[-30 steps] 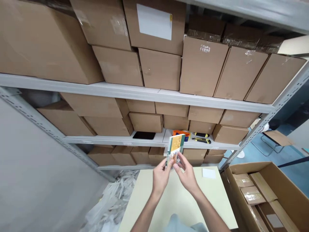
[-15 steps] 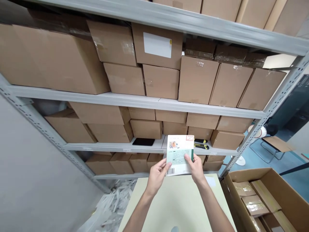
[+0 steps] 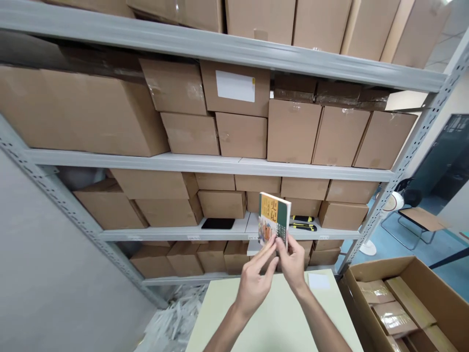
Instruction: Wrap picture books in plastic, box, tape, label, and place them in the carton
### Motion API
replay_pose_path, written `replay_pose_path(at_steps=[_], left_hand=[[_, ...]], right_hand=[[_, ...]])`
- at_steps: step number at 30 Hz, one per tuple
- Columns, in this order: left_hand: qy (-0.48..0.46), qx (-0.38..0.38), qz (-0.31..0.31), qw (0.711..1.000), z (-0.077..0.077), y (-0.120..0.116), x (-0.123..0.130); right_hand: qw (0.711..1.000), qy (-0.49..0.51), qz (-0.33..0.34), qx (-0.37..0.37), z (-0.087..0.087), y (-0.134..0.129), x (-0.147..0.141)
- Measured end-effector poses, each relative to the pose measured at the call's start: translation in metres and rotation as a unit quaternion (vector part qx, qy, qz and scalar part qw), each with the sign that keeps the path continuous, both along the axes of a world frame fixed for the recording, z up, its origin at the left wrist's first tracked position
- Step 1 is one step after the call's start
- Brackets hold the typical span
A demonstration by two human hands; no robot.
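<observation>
Currently in hand: a book is being held up in the air, appearing over the far edge of the table, slightly tilted.
Right hand: the right hand's grip is grasping the book by its lower right corner, thumb lying on the cover and fingers going behind, presumably so most of the front is showing.
Left hand: the left hand's fingers are reaching straight across the book's lower front, thumb standing apart; whether this grip is pressing or merely touching, I cannot tell.
Cover and pages: yellow, green and white printing is covering the flat front; the pale page block is showing as a neat, squared stack.
Table: its smooth, pale top is carrying a white card near the far right corner, probably out of the arms' way.
Rack: grey, perforated metal is bearing tightly packed cardboard boxes, matt and square, seemingly butted together to save room. Yellow-and-black cutters and a flat black slab are lying along a shelf's front edge, likely for easy reach.
Beside the table: a deep carton is holding glossy-taped parcels off the right edge; crumpled whitish material is heaping beyond the left.
</observation>
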State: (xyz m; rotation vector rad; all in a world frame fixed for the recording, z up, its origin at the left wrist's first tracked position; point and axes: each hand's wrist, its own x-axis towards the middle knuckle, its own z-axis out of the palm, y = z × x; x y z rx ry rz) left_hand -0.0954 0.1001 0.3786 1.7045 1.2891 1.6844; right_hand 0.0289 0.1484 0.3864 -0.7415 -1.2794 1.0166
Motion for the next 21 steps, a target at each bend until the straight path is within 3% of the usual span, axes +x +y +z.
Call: replay_pose_path(at_steps=[4,9,11,15,21], left_hand=[[-0.062,-0.015,0.101,0.993,0.017,0.004,-0.035],[-0.16,-0.132,-0.04,0.977,0.026,0.011,-0.058],[-0.147,-0.114,-0.022,0.982,0.025,0.011,-0.059],[-0.089,-0.036,0.078,0.992,0.023,0.01,-0.065],[0.041,0.085,0.083,0.992,0.043,0.007,-0.082]], right_hand=[[0.997,0.038,0.067,-0.017,0.018,0.012,0.015],[0.99,0.051,0.123,-0.049,0.013,0.016,0.015],[0.991,0.052,0.116,-0.04,0.007,0.019,0.014],[0.994,0.025,0.102,0.002,0.001,0.028,0.02],[0.985,-0.069,0.112,0.111,0.009,0.031,0.035]])
